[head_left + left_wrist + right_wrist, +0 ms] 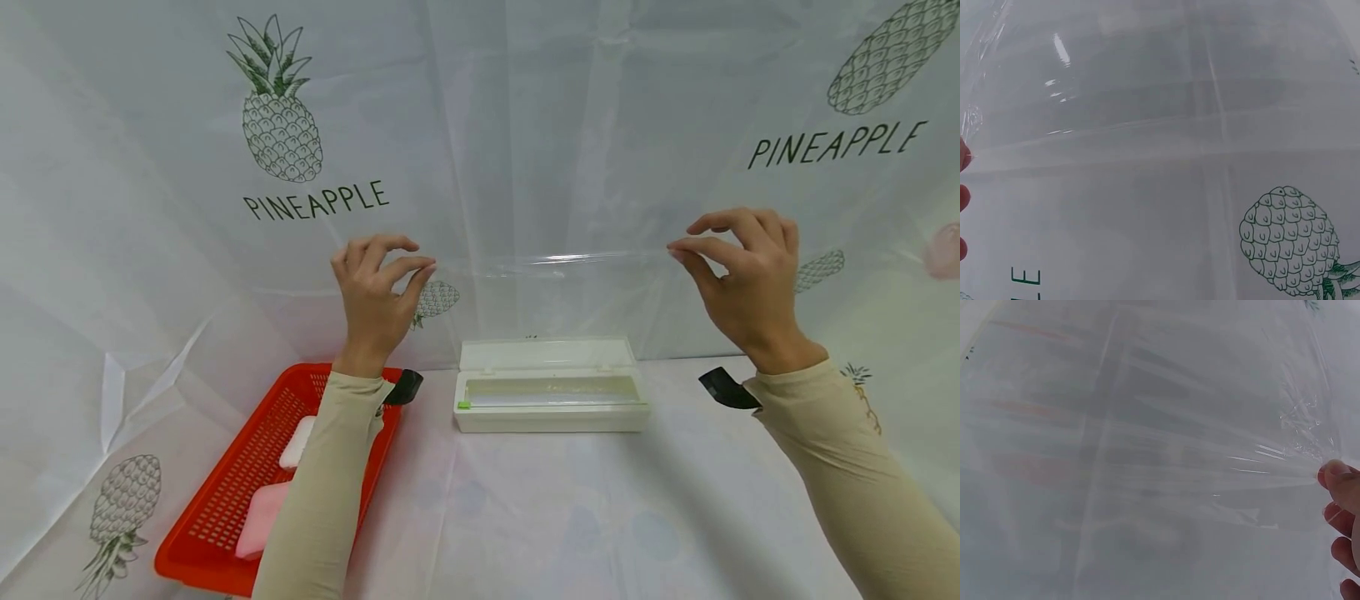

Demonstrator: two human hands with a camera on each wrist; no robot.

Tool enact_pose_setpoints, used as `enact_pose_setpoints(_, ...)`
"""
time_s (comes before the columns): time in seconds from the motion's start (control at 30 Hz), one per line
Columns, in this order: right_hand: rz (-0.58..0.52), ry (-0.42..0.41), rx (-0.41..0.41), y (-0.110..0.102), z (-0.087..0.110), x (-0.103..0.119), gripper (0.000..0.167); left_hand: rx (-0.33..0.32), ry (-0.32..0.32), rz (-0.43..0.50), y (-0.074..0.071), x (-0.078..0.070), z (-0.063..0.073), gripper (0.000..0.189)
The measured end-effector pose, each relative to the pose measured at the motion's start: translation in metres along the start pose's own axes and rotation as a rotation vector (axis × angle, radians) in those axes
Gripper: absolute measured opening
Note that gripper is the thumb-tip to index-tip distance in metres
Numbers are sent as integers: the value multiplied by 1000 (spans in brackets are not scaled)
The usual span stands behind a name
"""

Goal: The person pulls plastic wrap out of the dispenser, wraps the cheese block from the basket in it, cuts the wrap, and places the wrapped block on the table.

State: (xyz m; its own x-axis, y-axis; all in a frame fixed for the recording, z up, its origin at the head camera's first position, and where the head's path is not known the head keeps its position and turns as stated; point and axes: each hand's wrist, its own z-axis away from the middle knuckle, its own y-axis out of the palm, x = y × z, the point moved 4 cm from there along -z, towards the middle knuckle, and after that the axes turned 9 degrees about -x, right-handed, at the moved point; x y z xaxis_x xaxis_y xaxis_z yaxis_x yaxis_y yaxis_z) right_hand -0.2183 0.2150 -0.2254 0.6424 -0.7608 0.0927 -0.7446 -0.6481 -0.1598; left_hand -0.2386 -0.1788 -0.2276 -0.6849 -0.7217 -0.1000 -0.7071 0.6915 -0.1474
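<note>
A sheet of clear cling film [567,260] is stretched in the air between both hands. My left hand [377,287] pinches one side of it between thumb and forefinger. At the other side, the thumb and forefinger of my right hand [753,279] pinch the film, and folds [1260,464] fan out from that grip in the right wrist view. Only some fingertips [964,199] of the left hand show at the edge of the left wrist view. Below and between the hands, a white cling film dispenser box [551,419] stands on the table with its lid raised.
A red perforated basket [217,500] stands at the left, partly behind my left sleeve. It holds a pink item [261,518] and a white item [297,442]. White pineapple-print sheeting [517,167] hangs at the back and sides. A pale cover lies over the table [525,517].
</note>
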Motion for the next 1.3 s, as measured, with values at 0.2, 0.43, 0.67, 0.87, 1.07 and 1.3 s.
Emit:
enact_pose_setpoints(0.2,-16,-5,-6,-8,10,5,45,-8,7,26,-10,-6,11,5)
enact_pose_setpoints(0.43,-37,-21,-22,-24,25,18,60,3,23,67,-25,-21,26,5)
enact_pose_setpoints(0.67,-90,-43,-29,-47,41,38,57,39,15,170,-47,-39,46,28)
enact_pose_setpoints(0.87,-262,-102,159,-75,62,54,55,271,29,353,-74,-56,81,36)
enact_pose_setpoints(1.07,-440,-110,554,-91,123,58,27,718,-114,418,-88,-64,147,11)
enact_pose_setpoints(1.3,-596,-32,789,-78,225,61,11,1242,-408,324,-81,-66,237,8)
